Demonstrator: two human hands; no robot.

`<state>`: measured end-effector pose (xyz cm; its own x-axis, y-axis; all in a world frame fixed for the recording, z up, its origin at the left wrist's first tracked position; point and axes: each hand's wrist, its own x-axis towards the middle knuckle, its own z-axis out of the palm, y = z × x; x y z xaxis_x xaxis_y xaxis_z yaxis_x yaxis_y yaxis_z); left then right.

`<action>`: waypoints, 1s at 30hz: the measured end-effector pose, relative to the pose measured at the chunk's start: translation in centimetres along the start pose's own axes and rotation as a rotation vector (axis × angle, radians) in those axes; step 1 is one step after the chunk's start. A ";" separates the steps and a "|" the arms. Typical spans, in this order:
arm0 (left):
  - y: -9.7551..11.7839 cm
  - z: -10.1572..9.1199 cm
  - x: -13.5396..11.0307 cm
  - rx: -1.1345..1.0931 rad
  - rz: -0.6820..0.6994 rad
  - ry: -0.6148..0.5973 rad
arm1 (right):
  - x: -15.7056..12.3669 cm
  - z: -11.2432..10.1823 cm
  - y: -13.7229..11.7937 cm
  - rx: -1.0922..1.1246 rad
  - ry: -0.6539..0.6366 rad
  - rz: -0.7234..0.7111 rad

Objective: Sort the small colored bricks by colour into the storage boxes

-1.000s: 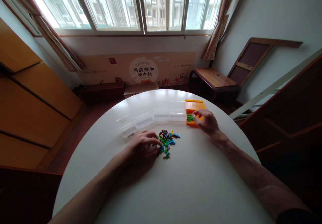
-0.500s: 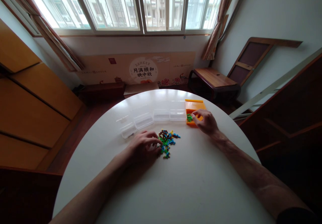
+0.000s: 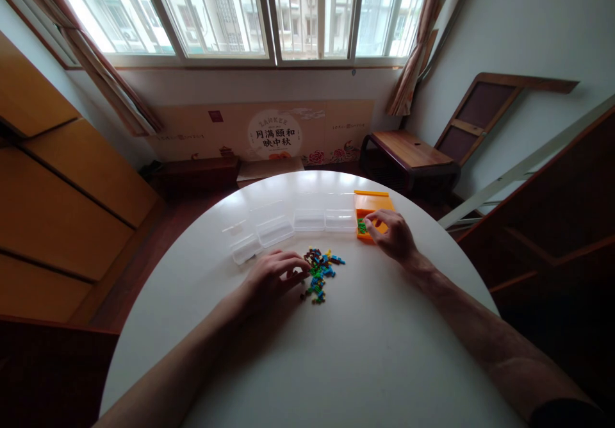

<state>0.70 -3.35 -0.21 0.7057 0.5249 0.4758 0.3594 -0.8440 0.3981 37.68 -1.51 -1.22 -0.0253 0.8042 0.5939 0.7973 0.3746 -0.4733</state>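
Observation:
A small pile of toy bricks (image 3: 318, 273) in blue, green, brown and yellow lies on the white table. My left hand (image 3: 277, 275) is at the pile's left edge, thumb and forefinger brought together by the bricks. Anything in that pinch is too small to make out. Over an orange box (image 3: 366, 238) at the right, my right hand (image 3: 394, 234) has its fingers curled, thumb and forefinger tips close together. Whether they hold a piece is unclear. Green bricks (image 3: 362, 225) lie inside the box beside those fingertips; the hand hides part of its inside.
Several clear plastic boxes with raised lids, among them one box (image 3: 275, 230) and another (image 3: 340, 220), curve along the back of the round white table (image 3: 365, 351). Beyond the table are a wooden stool (image 3: 408, 147) and a printed cardboard panel (image 3: 221, 130).
My left hand has lifted slightly from the pile, and its thumb and forefinger have drawn closer together. More bricks show below it. My right hand stays over the orange box, barely shifted.

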 end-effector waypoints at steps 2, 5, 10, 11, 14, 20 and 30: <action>0.1 0.0 0.1 -0.024 -0.024 0.046 | -0.1 -0.2 -1.0 0.035 -0.002 -0.063; 0.6 0.1 0.4 -0.072 -0.053 0.117 | -0.5 -0.2 -3.0 0.119 -0.037 -0.199; 1.1 0.5 0.7 -0.133 -0.134 0.230 | -1.5 0.8 -6.6 0.275 -0.182 -0.403; 1.2 0.5 0.7 -0.142 -0.145 0.227 | -1.7 1.0 -7.1 0.299 -0.211 -0.442; 1.2 0.7 0.8 -0.177 -0.154 0.196 | -2.1 1.8 -7.8 0.337 -0.280 -0.541; 1.5 1.1 1.3 -0.254 -0.096 0.140 | -2.4 2.5 -7.4 0.290 -0.302 -0.572; 1.5 1.6 1.5 -0.184 -0.022 0.127 | -2.5 2.8 -7.0 0.263 -0.281 -0.628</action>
<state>3.31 -4.04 -0.16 0.6120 0.5629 0.5555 0.2485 -0.8037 0.5406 30.42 -4.82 -1.18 -0.6110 0.4763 0.6323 0.4114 0.8735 -0.2604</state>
